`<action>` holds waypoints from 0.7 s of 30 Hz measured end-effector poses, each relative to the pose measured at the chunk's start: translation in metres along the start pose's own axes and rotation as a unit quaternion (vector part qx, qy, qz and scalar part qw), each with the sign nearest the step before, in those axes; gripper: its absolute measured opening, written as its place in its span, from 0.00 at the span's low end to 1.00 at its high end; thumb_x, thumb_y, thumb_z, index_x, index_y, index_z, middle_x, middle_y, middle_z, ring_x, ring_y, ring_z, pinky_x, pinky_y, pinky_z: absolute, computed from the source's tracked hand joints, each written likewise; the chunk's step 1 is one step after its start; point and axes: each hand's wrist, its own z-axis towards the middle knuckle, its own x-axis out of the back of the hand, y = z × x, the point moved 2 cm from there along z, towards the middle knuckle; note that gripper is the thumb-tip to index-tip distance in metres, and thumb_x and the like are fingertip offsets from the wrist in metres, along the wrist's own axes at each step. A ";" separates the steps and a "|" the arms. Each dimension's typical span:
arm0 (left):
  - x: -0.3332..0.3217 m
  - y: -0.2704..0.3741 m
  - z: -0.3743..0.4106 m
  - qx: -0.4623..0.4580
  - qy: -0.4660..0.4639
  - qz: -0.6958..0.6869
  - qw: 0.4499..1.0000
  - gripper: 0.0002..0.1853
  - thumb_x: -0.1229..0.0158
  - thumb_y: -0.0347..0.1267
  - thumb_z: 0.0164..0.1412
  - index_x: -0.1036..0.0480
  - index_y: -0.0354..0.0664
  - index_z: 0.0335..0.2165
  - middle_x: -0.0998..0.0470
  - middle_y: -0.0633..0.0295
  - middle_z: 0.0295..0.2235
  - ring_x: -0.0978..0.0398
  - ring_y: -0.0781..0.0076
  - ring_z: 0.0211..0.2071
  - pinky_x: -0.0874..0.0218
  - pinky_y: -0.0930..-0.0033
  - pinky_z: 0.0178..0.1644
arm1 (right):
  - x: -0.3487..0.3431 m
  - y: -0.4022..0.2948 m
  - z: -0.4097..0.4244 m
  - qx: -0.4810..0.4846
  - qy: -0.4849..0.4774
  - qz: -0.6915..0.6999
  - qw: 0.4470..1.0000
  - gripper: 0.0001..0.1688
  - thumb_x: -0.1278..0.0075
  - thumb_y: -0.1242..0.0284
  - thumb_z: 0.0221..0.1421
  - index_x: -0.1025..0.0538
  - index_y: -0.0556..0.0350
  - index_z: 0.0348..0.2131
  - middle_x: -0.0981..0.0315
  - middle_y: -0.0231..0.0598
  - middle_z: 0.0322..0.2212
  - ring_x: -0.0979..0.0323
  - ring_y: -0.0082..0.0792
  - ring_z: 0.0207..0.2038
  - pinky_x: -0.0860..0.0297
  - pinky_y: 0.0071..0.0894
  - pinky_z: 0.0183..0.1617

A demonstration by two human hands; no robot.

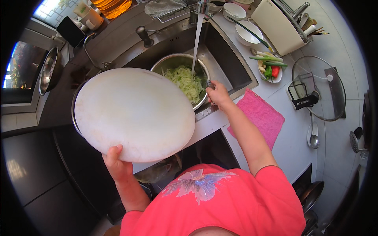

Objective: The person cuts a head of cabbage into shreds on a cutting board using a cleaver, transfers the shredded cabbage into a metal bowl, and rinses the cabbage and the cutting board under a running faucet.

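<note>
My left hand grips the near edge of a round white cutting board, thumb on top; the board is raised in front of the sink's left part and hides what lies under it. My right hand is closed around the handle of a steel pot in the sink. Shredded pale green vegetable lies in the pot, and water runs onto it from the faucet. The board covers part of the pot's left side in this view.
Right of the sink lie a pink cloth and a dish of peppers and scallions. White bowls and a cream knife block stand behind. A glass lid stands upright at the wall. A soap dispenser rises behind the sink.
</note>
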 end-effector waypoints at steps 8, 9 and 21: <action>-0.006 0.001 0.003 -0.011 -0.002 0.010 1.000 0.32 0.54 0.27 0.45 0.42 0.26 0.52 0.34 0.50 0.49 0.35 0.57 0.51 0.46 0.60 0.56 | 0.073 -0.026 -0.051 0.134 -0.004 -0.138 0.981 0.28 0.50 0.75 0.46 0.33 0.60 0.50 0.29 0.39 0.23 0.32 0.29 0.17 0.36 0.28 0.19; -0.007 0.002 0.003 -0.003 -0.001 0.007 1.000 0.33 0.54 0.27 0.45 0.43 0.26 0.52 0.34 0.49 0.49 0.36 0.57 0.51 0.46 0.60 0.56 | 0.084 -0.025 -0.062 0.190 0.023 -0.208 0.959 0.29 0.50 0.74 0.45 0.33 0.59 0.49 0.28 0.42 0.24 0.30 0.36 0.21 0.34 0.32 0.24; 0.009 0.030 -0.052 0.128 -0.069 -0.050 0.988 0.38 0.52 0.31 0.40 0.44 0.29 0.54 0.35 0.45 0.51 0.35 0.48 0.51 0.43 0.50 0.56 | 0.203 -0.008 -0.212 0.289 0.120 -0.156 0.937 0.30 0.47 0.80 0.43 0.31 0.56 0.49 0.26 0.45 0.38 0.26 0.34 0.39 0.32 0.27 0.43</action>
